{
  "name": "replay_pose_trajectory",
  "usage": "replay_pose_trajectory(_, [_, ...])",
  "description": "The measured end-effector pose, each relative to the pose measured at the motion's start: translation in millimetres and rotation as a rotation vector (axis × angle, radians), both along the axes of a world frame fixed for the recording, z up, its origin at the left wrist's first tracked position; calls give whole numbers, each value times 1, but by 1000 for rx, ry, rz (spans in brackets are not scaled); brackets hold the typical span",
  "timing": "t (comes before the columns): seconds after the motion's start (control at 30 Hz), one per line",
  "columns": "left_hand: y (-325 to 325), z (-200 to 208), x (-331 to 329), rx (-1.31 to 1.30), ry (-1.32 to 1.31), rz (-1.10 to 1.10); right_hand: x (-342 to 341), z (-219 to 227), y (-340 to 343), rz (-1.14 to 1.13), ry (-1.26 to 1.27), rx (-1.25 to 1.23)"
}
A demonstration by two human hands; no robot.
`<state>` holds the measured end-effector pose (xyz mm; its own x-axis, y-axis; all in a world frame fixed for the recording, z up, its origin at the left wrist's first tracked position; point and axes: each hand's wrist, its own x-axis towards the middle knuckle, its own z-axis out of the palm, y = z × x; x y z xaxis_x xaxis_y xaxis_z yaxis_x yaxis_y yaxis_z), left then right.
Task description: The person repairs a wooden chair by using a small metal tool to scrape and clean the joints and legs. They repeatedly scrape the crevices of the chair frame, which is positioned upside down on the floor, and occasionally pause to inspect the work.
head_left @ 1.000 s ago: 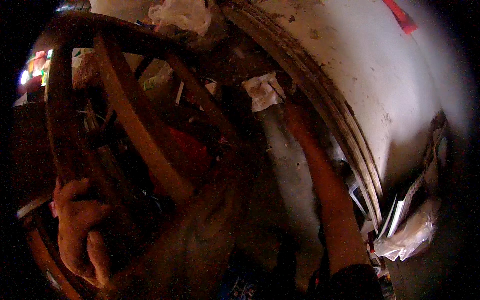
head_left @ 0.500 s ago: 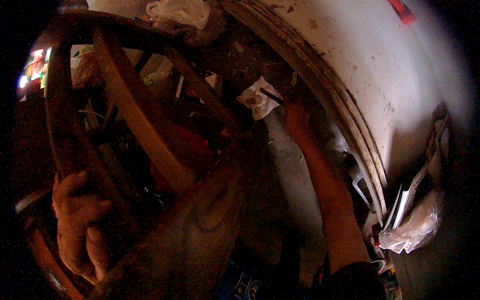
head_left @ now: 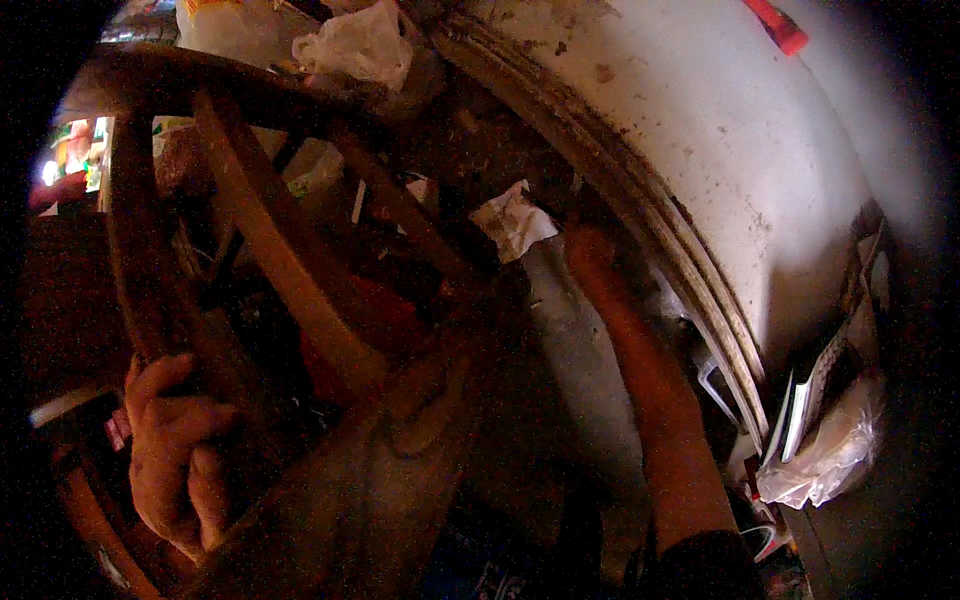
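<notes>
My left hand (head_left: pixel 180 455) is closed, its fingers curled round a bar of a dark wooden frame with slats (head_left: pixel 280 250) that looks like a tipped chair. A broad brown wooden panel (head_left: pixel 400 450) of it leans across the lower middle. My right arm stretches far forward, and my right hand (head_left: pixel 590 250) looks closed, low beside the ribbed edge of a large white appliance-like body. Shadow hides its fingertips and whatever they hold. Just left of that hand lies a crumpled whitish paper (head_left: pixel 515 222).
The dirty white body (head_left: pixel 700 130) curves along the right, with a red piece (head_left: pixel 780 28) on top. Clear plastic wrapping (head_left: pixel 825 465) sits at the lower right. A whitish plastic bag (head_left: pixel 360 45) lies at the far end. Dark litter (head_left: pixel 490 125) covers the ground beyond the paper.
The dark thin stick that poked from my right hand over the paper no longer shows. My right hand has drawn slightly back from the paper. The view has shifted a little; my left hand keeps its hold.
</notes>
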<state>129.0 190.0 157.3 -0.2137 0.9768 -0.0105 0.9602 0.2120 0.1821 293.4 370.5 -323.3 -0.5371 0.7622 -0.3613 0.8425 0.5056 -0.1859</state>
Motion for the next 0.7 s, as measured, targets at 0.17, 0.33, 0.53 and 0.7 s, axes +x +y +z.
replay_pose_trajectory(0.17, [-2, 0, -3, -1, 6, -5, -5, 3, -8, 45, -79, -39])
replay_pose_trajectory(0.33, [-1, -3, -7, -4, -2, -32, 6, -5, -1, -15, 33, -97])
replay_pose_trajectory(0.53, [-3, 2, -5, -27, 30, -28, 7, -14, -15, -73, 303, -42])
replay_pose_trajectory(0.7, [3, -6, -5, 17, 18, -61, 46, -16, -7, -42, 132, -130])
